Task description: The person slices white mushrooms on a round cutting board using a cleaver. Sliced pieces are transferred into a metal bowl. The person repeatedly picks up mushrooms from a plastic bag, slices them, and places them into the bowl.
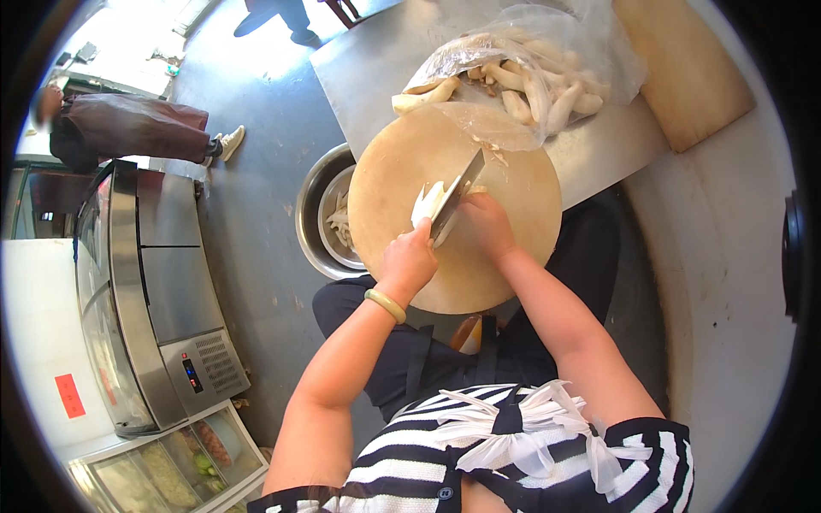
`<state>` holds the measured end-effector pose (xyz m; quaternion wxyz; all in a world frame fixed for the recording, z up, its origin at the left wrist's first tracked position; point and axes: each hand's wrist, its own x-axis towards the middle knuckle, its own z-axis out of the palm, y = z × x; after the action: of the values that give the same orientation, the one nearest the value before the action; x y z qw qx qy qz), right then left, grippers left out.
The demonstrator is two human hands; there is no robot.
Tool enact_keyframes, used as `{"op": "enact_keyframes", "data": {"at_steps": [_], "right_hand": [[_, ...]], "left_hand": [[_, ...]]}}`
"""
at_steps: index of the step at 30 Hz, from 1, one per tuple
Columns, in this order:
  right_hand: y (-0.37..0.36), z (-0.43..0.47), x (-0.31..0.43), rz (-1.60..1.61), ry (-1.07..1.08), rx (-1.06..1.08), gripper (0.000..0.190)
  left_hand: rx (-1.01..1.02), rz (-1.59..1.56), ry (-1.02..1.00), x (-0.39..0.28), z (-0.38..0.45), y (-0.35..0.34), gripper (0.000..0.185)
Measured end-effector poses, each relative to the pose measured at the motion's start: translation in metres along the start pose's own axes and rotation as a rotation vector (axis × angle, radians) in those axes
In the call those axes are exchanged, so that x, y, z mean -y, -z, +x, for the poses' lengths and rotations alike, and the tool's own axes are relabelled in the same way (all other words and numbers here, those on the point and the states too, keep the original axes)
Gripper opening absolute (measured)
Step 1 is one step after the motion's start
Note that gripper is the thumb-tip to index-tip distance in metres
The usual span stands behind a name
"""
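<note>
My left hand (410, 255) grips the handle of a cleaver (458, 195), its blade slanting up and to the right over a round chopping board (391, 160). White slices (426, 202) lie against the blade's left side. On the other side, my right hand (489, 223) is curled over a pale piece, apparently a king oyster mushroom (476, 190); my fingers hide most of it. Beyond the board, several whole king oyster mushrooms (539, 96) fill a clear plastic bag (616, 70). One mushroom (426, 96) sticks out at the bag's left.
Left of the board, a steel basin (308, 211) holds a smaller bowl (330, 237) with cut strips. A steel table (346, 83) carries the bag and a rectangular board (693, 83). A glass-fronted display fridge (173, 282) stands further left, and a person (128, 125) stands beyond it.
</note>
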<state>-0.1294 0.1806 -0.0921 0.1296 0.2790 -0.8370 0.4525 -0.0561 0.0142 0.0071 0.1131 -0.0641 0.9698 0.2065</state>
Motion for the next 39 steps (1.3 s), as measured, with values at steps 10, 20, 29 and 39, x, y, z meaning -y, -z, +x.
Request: {"op": "enact_keyframes", "data": {"at_steps": [10,20,29,39], "right_hand": [[0.003,0.002,-0.003,0.018,-0.036,-0.040,0.015],[-0.006,0.000,-0.006,0.023,-0.025,-0.068,0.013],[0.001,0.001,0.002,0.048,-0.045,-0.097,0.014],[-0.002,-0.002,-0.008,0.002,-0.051,-0.122,0.013]], "left_hand": [[0.071,0.000,-0.037,-0.010,-0.014,0.044,0.020],[-0.111,-0.168,-0.058,0.019,-0.002,-0.003,0.024],[0.006,-0.005,-0.028,0.000,-0.008,0.009,0.022],[0.006,-0.031,-0.057,-0.010,0.001,0.045,0.021]]}}
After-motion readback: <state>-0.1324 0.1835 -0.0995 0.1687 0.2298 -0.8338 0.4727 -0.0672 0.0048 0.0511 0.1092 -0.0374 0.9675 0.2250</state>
